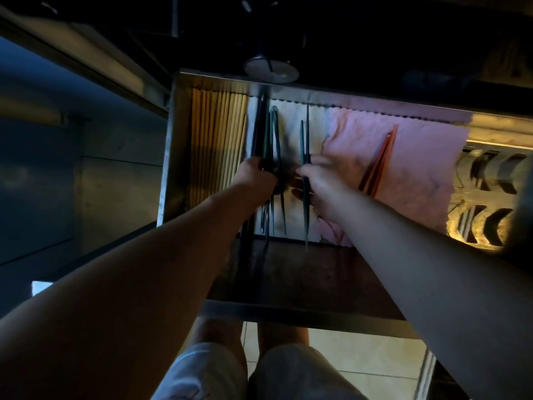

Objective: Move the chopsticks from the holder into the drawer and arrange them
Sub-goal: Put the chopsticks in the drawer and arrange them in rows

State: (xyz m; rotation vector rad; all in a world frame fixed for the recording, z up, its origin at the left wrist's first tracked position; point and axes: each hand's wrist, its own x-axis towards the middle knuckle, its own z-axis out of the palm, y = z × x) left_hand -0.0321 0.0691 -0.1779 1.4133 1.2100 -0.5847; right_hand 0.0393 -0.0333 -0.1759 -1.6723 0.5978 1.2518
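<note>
Open drawer [173, 145]: left hand [253, 176] clamped on dark chopsticks [261, 131]; right hand [317, 183] fingers pinching two teal chopsticks [305, 140]; two orange chopsticks [380, 160] lie apart

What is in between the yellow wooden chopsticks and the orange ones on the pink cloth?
In the head view, both hands: the left hand gripping dark chopsticks, the right hand holding teal chopsticks.

Dim overall, with heavy shadow over both forearms and the top of the frame. Warm light falls from the right onto the pink cloth [403, 157]. Soft focus; edges bend with wide-angle distortion.
</note>
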